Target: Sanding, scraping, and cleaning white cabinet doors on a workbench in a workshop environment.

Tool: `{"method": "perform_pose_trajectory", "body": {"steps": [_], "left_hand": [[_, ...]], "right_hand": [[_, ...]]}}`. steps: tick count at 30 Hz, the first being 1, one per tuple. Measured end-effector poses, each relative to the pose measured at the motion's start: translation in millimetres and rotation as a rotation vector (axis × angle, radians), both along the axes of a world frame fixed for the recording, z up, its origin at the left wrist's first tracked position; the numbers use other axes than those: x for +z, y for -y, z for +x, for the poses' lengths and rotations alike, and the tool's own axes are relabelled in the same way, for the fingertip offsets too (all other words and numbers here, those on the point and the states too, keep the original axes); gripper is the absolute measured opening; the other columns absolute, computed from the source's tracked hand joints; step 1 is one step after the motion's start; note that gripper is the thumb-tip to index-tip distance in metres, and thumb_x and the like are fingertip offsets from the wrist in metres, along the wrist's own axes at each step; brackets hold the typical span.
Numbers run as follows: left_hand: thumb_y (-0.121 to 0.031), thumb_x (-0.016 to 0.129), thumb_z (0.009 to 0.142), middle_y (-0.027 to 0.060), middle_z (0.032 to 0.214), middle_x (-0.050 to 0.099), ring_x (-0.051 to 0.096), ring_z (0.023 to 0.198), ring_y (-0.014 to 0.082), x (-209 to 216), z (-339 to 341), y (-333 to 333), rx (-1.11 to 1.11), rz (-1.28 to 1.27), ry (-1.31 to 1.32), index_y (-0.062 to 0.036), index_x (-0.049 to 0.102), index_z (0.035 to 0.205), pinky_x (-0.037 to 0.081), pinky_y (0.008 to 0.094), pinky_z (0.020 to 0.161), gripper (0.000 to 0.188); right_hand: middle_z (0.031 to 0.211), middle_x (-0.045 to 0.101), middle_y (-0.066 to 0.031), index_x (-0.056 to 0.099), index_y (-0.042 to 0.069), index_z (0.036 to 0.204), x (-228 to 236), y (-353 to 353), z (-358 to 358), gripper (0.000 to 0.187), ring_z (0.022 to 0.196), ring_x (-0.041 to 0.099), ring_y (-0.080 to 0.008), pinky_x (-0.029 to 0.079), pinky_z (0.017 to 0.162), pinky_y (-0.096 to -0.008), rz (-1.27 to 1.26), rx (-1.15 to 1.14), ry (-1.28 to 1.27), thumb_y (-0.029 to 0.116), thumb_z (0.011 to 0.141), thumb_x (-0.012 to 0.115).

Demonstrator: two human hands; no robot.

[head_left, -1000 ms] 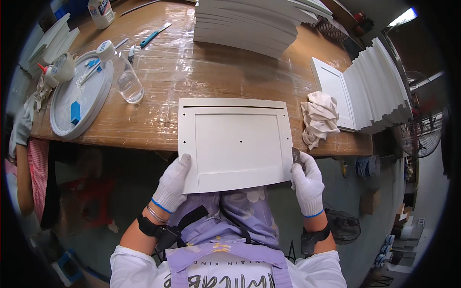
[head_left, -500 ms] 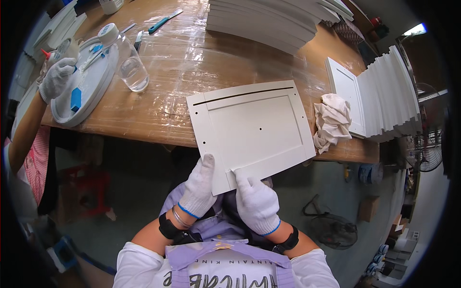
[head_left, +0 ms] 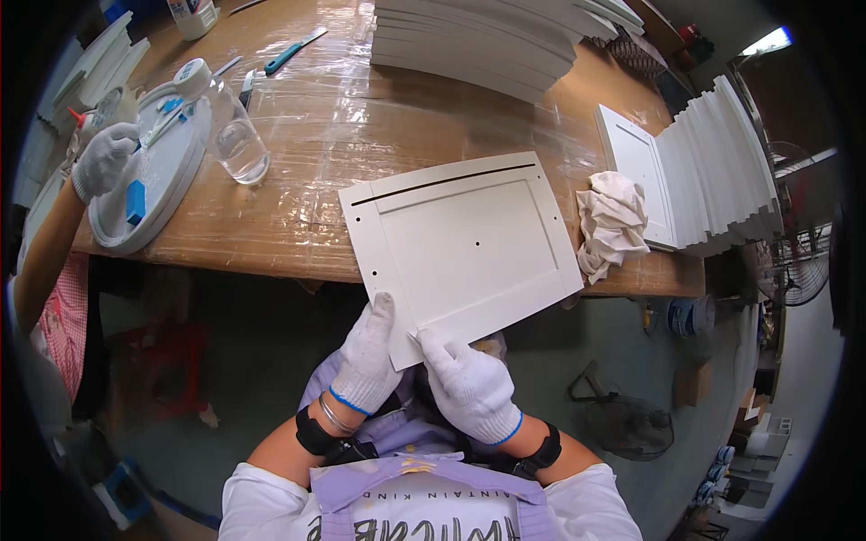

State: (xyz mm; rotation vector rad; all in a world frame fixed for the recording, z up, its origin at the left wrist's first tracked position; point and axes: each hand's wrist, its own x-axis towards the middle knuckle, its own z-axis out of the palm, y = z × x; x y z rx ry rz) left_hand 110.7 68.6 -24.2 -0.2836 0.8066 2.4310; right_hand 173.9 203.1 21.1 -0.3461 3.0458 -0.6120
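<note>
A white framed panel (head_left: 433, 288) with a dark slot and small round holes is tilted before me, its near edge over my lap. My left hand (head_left: 366, 361) is closed on its lower left edge, the thumb lying on top. My right hand (head_left: 471, 386) is closed, its fingertips against the panel's near edge close to the left corner. A small pale tip shows at those fingers; what it belongs to is hidden. Both hands wear white knit gloves with blue cuffs.
Beyond the panel stands the table (head_left: 307, 207), with a crumpled cloth (head_left: 612, 221), white panel stacks (head_left: 469, 45), a clear bottle (head_left: 239, 144) and a teal-handled knife (head_left: 287, 56). At left, a co-worker's gloved hand (head_left: 106, 160) is over a round tray (head_left: 167, 212) holding blue blocks.
My right hand has slid a little left and nearer me along the panel's edge. My left hand keeps its grip. The whole view has shifted slightly.
</note>
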Motion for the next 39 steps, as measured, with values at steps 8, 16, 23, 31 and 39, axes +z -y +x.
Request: {"method": "perform_pose_trajectory", "body": {"steps": [8, 16, 23, 31, 39], "left_hand": [[-0.036, 0.042, 0.103, 0.0187, 0.139, 0.048, 0.051, 0.126, 0.0333, -4.5, -0.5, 8.3, 0.024, -0.048, 0.081, 0.0, 0.036, 0.142, 0.044, 0.0459, 0.106, 0.054], [-0.032, 0.042, 0.103, 0.0187, 0.137, 0.05, 0.053, 0.124, 0.0308, 3.5, -9.9, 10.7, 0.059, -0.176, 0.091, 0.0029, 0.036, 0.142, 0.046, 0.0421, 0.104, 0.052], [-0.019, 0.05, 0.098, 0.013, 0.121, 0.06, 0.062, 0.104, 0.0188, 42.6, -34.5, 52.3, 0.006, -0.625, -0.179, 0.006, 0.044, 0.135, 0.05, 0.03, 0.089, 0.045], [-0.04, 0.074, 0.077, 0.013, 0.119, 0.061, 0.063, 0.103, 0.018, 148.6, -58.0, 55.2, 0.019, -0.719, -0.453, 0.006, 0.044, 0.136, 0.051, 0.0292, 0.087, 0.081], [-0.039, 0.072, 0.078, 0.0134, 0.12, 0.06, 0.062, 0.105, 0.0186, 194.7, -61.5, 49.1, -0.039, -0.857, -0.63, 0.0063, 0.043, 0.137, 0.051, 0.0293, 0.088, 0.079]], "right_hand": [[0.08, 0.058, -0.015, 0.06, 0.009, 0.123, -12.7, -95.1, -5.5, 0.034, 0.064, 0.061, -0.0318, 0.05, 0.055, -0.0413, 0.18, -0.501, -0.278, 0.011, 0.089, 0.059], [0.077, 0.058, -0.013, 0.062, 0.01, 0.116, -3.9, -87.4, -0.1, 0.028, 0.064, 0.061, -0.0318, 0.05, 0.056, -0.0407, -0.004, -0.247, -0.187, 0.014, 0.088, 0.062], [0.08, 0.06, -0.0125, 0.065, 0.008, 0.112, 8.3, -155.4, -11.6, 0.028, 0.068, 0.062, -0.0302, 0.051, 0.06, -0.0386, -0.144, -0.409, -0.374, 0.008, 0.084, 0.066], [0.074, 0.054, -0.0077, 0.063, 0.012, 0.114, 42.5, -144.4, -37.9, 0.037, 0.06, 0.06, -0.0237, 0.047, 0.051, -0.0352, 0.068, 0.048, -0.228, 0.006, 0.077, 0.065], [0.078, 0.052, -0.0073, 0.056, 0.007, 0.109, 54.5, -134.5, -53.0, 0.034, 0.063, 0.063, -0.0233, 0.05, 0.051, -0.0352, 0.243, 0.224, -0.103, 0.014, 0.076, 0.062]]}}
